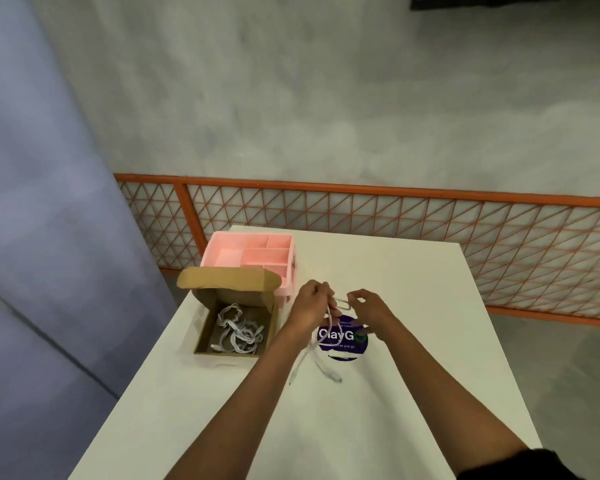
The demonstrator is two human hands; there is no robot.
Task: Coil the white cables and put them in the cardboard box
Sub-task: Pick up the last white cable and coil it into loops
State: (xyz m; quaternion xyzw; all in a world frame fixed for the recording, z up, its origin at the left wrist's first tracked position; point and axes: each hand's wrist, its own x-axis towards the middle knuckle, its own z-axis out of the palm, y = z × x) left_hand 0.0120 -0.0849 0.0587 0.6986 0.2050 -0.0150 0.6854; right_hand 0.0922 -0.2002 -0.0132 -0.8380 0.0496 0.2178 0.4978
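Note:
A white cable (340, 302) is stretched in a short loop between both hands above the white table (413, 289). My left hand (309, 303) grips one side of the loop and my right hand (369, 304) pinches the other. Two loose ends of the cable (300, 367) hang down and trail onto the table. The open cardboard box (201, 336) stands to the left of my hands with its lid raised. Several coiled white cables (239, 332) lie inside it.
A pink compartment organiser (222, 247) stands just behind the box. A round dark blue sticker (357, 344) is on the table under my hands. An orange mesh railing (395, 216) runs behind the table. The table's left edge is close to the box.

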